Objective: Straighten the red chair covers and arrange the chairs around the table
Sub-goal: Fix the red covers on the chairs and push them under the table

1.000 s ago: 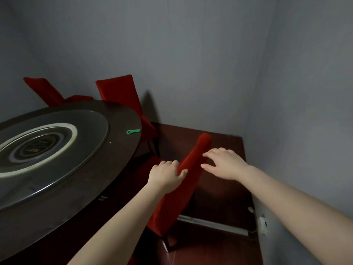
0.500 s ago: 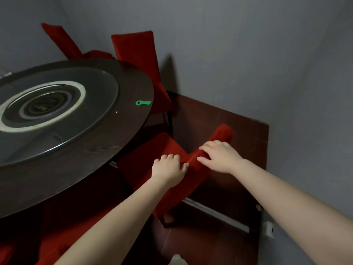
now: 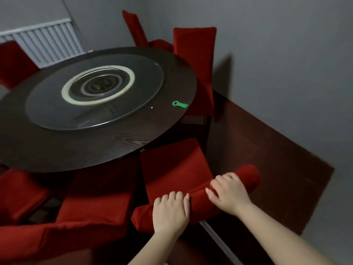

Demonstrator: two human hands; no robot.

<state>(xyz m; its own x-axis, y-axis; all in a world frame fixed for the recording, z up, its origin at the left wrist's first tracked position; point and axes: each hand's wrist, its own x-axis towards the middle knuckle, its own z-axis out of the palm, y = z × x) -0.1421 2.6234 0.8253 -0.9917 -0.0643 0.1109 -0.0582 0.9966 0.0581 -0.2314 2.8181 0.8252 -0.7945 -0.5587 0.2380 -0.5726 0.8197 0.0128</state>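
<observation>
- Left hand [image 3: 170, 213] curls its fingers over the top of the chair [image 3: 172, 169] back. The right hand [image 3: 228, 194] clamps the same top edge just beside it.
- The chair stands at the round surface [image 3: 95, 155], its seat near the rim.
- Likely step: squaring this chair to the surface. The next move calls for an even two-handed push, then smoothing the cover [image 3: 248, 175].
- Both forearms reach forward and down, wrists over the back.

There are six red chairs [image 3: 175, 165], some seen only in part. There is one round bench [image 3: 76, 150]. On it are one glass disc [image 3: 145, 88] and one small green thing [image 3: 180, 104]. There are two hands, one left hand [image 3: 170, 213] and one right hand [image 3: 227, 196]. There is one white ribbed panel [image 3: 47, 41].
</observation>
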